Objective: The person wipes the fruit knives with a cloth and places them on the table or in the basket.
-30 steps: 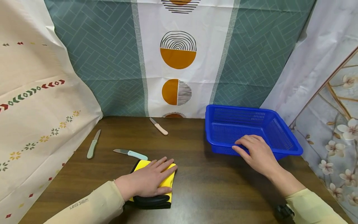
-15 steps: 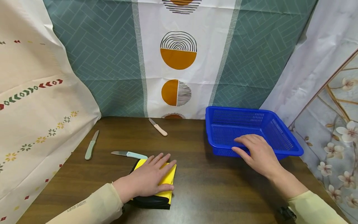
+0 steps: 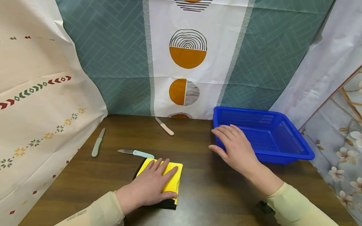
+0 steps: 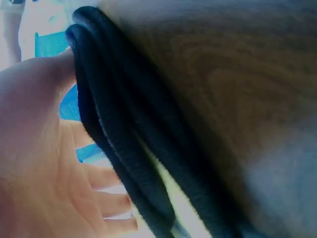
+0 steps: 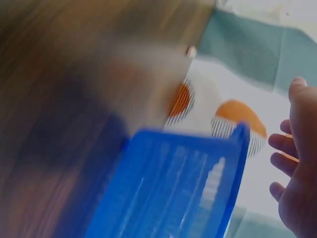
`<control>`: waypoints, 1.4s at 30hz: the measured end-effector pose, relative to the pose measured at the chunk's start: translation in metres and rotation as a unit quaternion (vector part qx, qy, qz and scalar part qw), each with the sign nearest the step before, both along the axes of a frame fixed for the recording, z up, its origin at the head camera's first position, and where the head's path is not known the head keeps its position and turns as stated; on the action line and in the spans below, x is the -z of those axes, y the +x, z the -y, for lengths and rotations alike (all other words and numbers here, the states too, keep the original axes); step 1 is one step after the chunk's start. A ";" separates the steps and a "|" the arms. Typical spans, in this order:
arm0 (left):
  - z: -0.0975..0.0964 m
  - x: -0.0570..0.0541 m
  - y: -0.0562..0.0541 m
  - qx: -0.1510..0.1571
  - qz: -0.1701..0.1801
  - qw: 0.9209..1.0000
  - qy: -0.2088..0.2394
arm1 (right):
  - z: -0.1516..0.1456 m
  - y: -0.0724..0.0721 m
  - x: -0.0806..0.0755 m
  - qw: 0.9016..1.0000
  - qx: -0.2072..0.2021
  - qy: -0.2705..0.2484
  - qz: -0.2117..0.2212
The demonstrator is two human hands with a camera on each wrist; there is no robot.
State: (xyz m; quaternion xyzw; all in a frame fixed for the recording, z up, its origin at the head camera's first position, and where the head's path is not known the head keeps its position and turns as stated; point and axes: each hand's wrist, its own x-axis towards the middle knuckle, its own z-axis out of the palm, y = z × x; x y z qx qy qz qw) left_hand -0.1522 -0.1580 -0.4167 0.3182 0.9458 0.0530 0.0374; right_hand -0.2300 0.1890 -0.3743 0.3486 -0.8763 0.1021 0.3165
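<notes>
My left hand (image 3: pixel 148 185) lies with spread, straight fingers over a folded yellow cloth (image 3: pixel 174 181) with black edging. In the left wrist view, the layered black edge (image 4: pixel 133 129) of the cloth runs alongside the palm (image 4: pixel 34 163). Farther right, my right hand (image 3: pixel 234 150) holds nothing, its fingers loosely extended near the front left corner of a blue plastic basket (image 3: pixel 271 155). The right wrist view has the basket (image 5: pixel 173 183) beside this hand (image 5: pixel 304 158). Just beyond the cloth is a folding knife with a light blue handle (image 3: pixel 144 154).
On the wooden table (image 3: pixel 203 194), a green-handled knife (image 3: pixel 97 147) lies at the left and a pale pink-handled knife (image 3: pixel 167 129) toward the back. Patterned curtains (image 3: pixel 121 62) stand behind the table and along both sides. A dark wristband (image 3: pixel 266 207) shows at my right wrist.
My right hand has moved left, from the middle of the basket's front rim to its front left corner. The left hand stays on the cloth. The head view has shifted slightly.
</notes>
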 end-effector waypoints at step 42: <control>0.003 -0.004 -0.007 0.021 -0.098 0.994 -0.035 | 0.186 -0.116 0.042 0.967 0.092 0.189 0.143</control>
